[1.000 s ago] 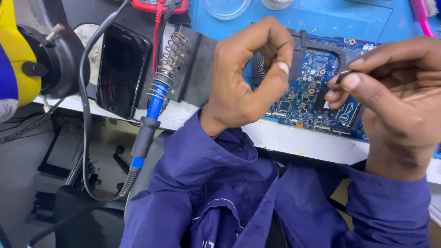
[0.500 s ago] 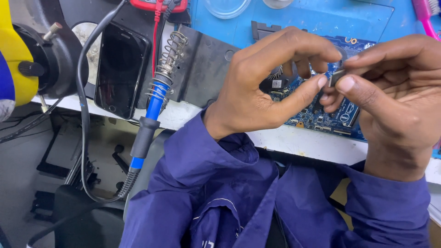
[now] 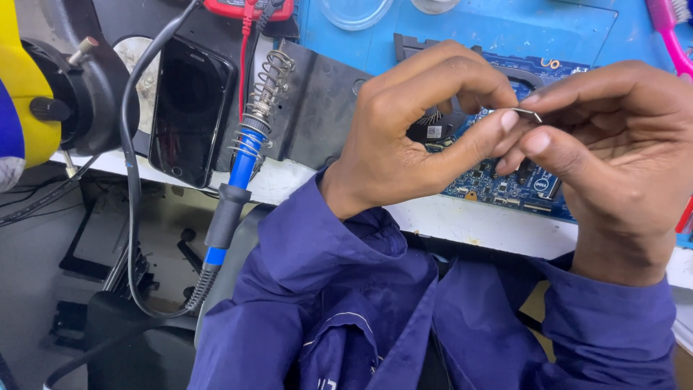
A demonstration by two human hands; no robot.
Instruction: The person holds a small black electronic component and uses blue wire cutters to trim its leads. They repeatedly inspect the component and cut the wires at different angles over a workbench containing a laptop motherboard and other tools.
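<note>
While both hands hover over the blue circuit board (image 3: 498, 184), the left hand (image 3: 411, 137) and the right hand (image 3: 613, 152) meet at their fingertips around a small thin metal piece (image 3: 528, 113). That silvery sliver shows just between the left thumb tip and the right forefinger; it is too small to say what kind of part it is. The left hand is curled nearly closed, its thumb and forefinger pinched toward the piece; the right hand is likewise drawn in, thumb and fingers pressed together at the same spot. Which of the two bears the piece more I cannot tell.

Below the hands, the circuit board lies on a blue mat (image 3: 505, 29) on the white-edged surface (image 3: 462, 224), a round black fan (image 3: 433, 126) partly hidden behind the left fingers. Off to the left, a blue-handled soldering iron (image 3: 242, 166) sits in its coiled spring holder (image 3: 271, 83), its cable looping down off the surface. Just beside it lies a dark-screened smartphone (image 3: 189, 112). A pink brush (image 3: 671, 36) pokes in at the far right edge. The person's sleeves are dark blue.
</note>
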